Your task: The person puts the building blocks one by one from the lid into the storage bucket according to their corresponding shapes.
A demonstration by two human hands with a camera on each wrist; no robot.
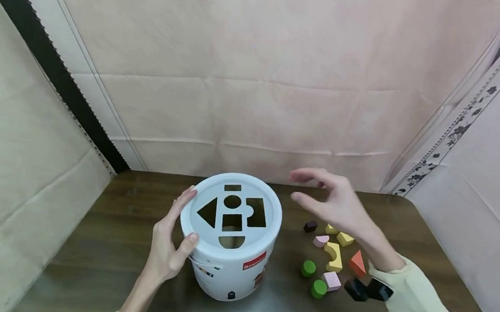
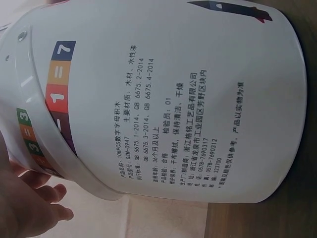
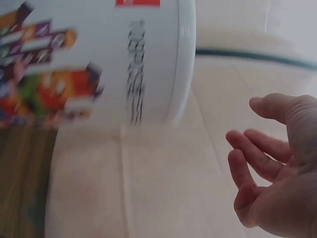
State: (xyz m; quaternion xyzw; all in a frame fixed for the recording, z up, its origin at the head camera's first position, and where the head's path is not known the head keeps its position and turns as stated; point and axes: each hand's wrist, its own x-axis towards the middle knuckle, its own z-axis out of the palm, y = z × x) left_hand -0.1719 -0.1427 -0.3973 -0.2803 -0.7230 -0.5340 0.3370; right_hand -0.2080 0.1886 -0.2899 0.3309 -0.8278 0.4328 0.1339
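A white bucket (image 1: 233, 277) stands upright at the table's middle in the head view, under a pale blue-white lid (image 1: 193, 210) with several shaped holes. At the lid's left rim my left hand (image 1: 168, 247) rests, thumb on the near side and fingers farther back. The left wrist view shows printed text on the bucket wall (image 2: 237, 124), with the left fingers (image 2: 44, 191) relaxed beside the rim. My right hand (image 1: 336, 199) hovers to the right of the bucket, thumb and fingers apart, holding nothing. The right wrist view also shows this hand (image 3: 282, 168) beyond the lid rim.
Right of the bucket lie two green cylinders (image 1: 308, 268), a yellow arch (image 1: 333, 260), a red triangular block (image 1: 357, 264), a pink cube (image 1: 331, 281), a pink half-round block (image 1: 320, 241), a black block (image 1: 310, 226) and yellow triangular blocks (image 1: 345, 239). Pale cloth (image 1: 253, 117) walls the table.
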